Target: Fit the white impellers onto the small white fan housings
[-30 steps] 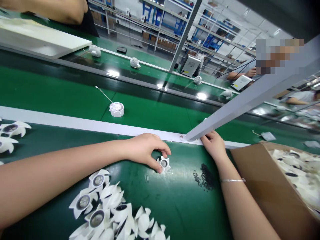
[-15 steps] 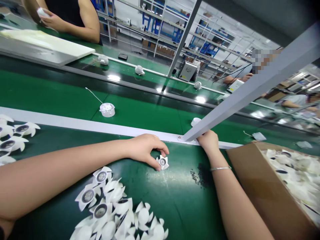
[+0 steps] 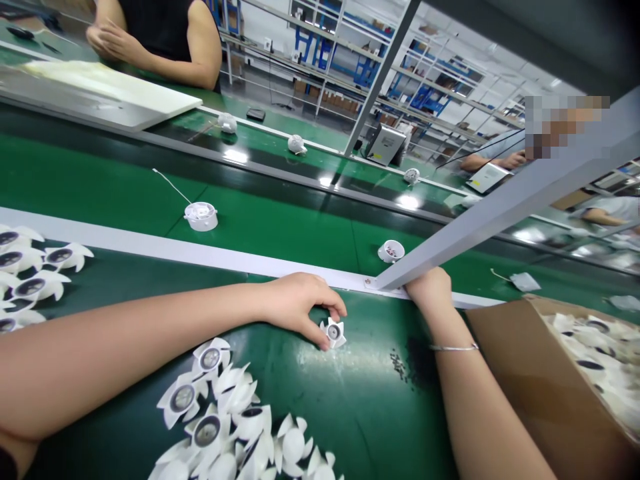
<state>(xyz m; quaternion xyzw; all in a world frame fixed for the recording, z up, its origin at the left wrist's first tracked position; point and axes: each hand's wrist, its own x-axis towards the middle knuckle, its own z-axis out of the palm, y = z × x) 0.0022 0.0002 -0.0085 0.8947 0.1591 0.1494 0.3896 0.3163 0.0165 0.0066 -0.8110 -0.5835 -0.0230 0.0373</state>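
Note:
My left hand (image 3: 299, 305) pinches a small white fan blade (image 3: 334, 332) against the dark green bench, thumb and fingers closed round it. My right hand (image 3: 429, 287) reaches forward to the white rail (image 3: 150, 248), beside the foot of a slanted grey bar (image 3: 500, 207) that hides its fingers. A silver bracelet (image 3: 454, 347) sits on that wrist. Several more white fan blades (image 3: 230, 420) lie heaped under my left forearm.
A cardboard box (image 3: 545, 380) of fan blades stands at the right. Black specks (image 3: 410, 360) dot the bench. On the green conveyor ride a white round housing (image 3: 201, 216) with a wire and a second one (image 3: 391, 251). Another person (image 3: 160, 40) works across the line.
The round housing with the wire has drifted left on the conveyor and a second housing has come out from behind the grey bar. Both my hands stay where they were.

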